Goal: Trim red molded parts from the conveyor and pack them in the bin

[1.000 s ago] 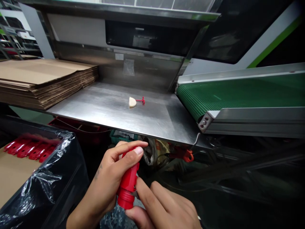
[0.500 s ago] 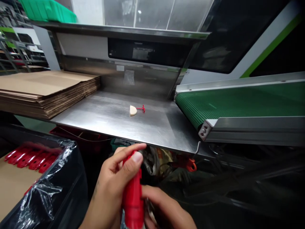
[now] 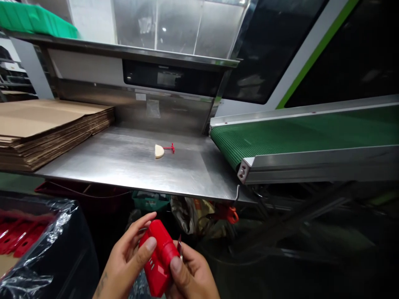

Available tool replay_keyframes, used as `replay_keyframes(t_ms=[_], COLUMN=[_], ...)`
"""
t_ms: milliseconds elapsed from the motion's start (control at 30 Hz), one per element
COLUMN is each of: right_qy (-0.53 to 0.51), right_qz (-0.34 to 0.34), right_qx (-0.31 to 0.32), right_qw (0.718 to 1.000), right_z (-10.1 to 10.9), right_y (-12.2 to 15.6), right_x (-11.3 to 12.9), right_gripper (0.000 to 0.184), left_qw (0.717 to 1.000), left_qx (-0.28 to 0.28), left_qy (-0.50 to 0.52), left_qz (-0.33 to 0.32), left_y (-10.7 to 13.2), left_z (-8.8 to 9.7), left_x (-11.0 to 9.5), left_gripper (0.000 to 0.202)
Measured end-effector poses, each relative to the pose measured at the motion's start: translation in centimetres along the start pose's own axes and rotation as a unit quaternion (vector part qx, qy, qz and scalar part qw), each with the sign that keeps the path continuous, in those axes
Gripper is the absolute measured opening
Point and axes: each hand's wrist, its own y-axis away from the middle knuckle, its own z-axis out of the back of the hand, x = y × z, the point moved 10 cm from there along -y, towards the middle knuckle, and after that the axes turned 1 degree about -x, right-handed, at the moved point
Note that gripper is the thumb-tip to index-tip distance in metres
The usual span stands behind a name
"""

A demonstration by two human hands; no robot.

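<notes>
My left hand [image 3: 127, 253] is closed around a red plastic part [image 3: 157, 257], its thumb pressed on the near face. The part is tilted, with a rounded cylindrical end and a row of small slots. My right hand [image 3: 193, 270] is closed at the part's right side, its thumb touching it. A small knife [image 3: 180, 246] pokes up between the right thumb and forefinger; only its pointed blade shows, and its handle is hidden in the hand. Beyond the hands, a cream half-round piece [image 3: 158, 151] and a thin red sprue [image 3: 170, 148] lie on the metal table [image 3: 124, 166].
Flat cardboard sheets [image 3: 56, 124] are stacked on the table's left. A green conveyor belt [image 3: 280, 135] runs off to the right. At lower left, a box lined with dark plastic [image 3: 75, 245] holds several red parts [image 3: 21, 232]. Orange-handled cutters [image 3: 229, 214] hang below the table edge.
The red part has turned from upright to slanted, showing its slotted face. My right hand has come up beside it, and the knife tip now shows. The camera view has shifted to the right.
</notes>
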Motion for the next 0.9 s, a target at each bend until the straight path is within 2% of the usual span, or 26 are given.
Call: replay_keyframes(t_ms=[67,167,233,300,367,400,467,533,633,767,833,900], right_qy=[-0.016,0.013,0.039,0.041,0.005,-0.034,-0.123,-0.199,-0.234,-0.270,-0.302,-0.334], right_qz=[-0.004,0.028,0.021,-0.005,-0.050,-0.071,-0.099,-0.103,-0.134,-0.194,-0.189,-0.169], right_qx=[0.018,0.030,0.032,0.020,0.021,0.027,0.038,0.040,0.081,0.160,0.168,0.162], right_qw=[1.000,0.999,0.999,0.999,0.999,0.997,0.987,0.974,0.959,0.929,0.919,0.913], right_z=[-0.7,-1.3,-1.5,-1.1,-0.8,-0.8,-0.7,-0.3,-0.6,-2.0,-2.2,-2.3], right_y=[-0.4,0.0,0.6,1.1,1.4,1.4,1.0,0.3,-0.4,-0.1,-0.1,-0.2], right_x=[0.0,1.0,1.2,0.9,0.1,-0.2,-0.7,-0.9,-1.9,-3.4,-3.3,-2.7], right_gripper=[0.047,0.042,0.044,0.050,0.054,0.052,0.043,0.034,0.039,0.050,0.048,0.043], left_qw=[0.997,0.989,0.994,0.999,0.996,0.992,0.980,0.965,0.948,0.957,0.960,0.968], left_qx=[0.031,0.095,0.083,0.025,-0.026,-0.034,-0.008,0.037,0.065,0.084,0.093,0.082], left_qy=[-0.047,-0.083,-0.050,0.020,0.079,0.107,0.160,0.219,0.287,0.270,0.260,0.237], left_qz=[-0.052,-0.079,-0.053,-0.011,0.037,0.065,0.119,0.138,0.123,0.069,0.034,0.007], left_y=[0.3,0.7,0.3,-0.3,-0.3,-0.1,0.9,2.2,3.4,3.2,2.5,1.8], left_z=[-0.5,-2.1,-1.9,-0.6,0.8,1.1,1.0,0.5,0.0,-0.8,-1.3,-1.3], left_x=[-0.9,-1.8,-1.6,-0.7,0.6,1.2,2.3,2.3,1.1,-0.3,-0.7,-0.7], left_gripper=[0.053,0.030,0.026,0.029,0.030,0.037,0.049,0.050,0.049,0.073,0.084,0.085])
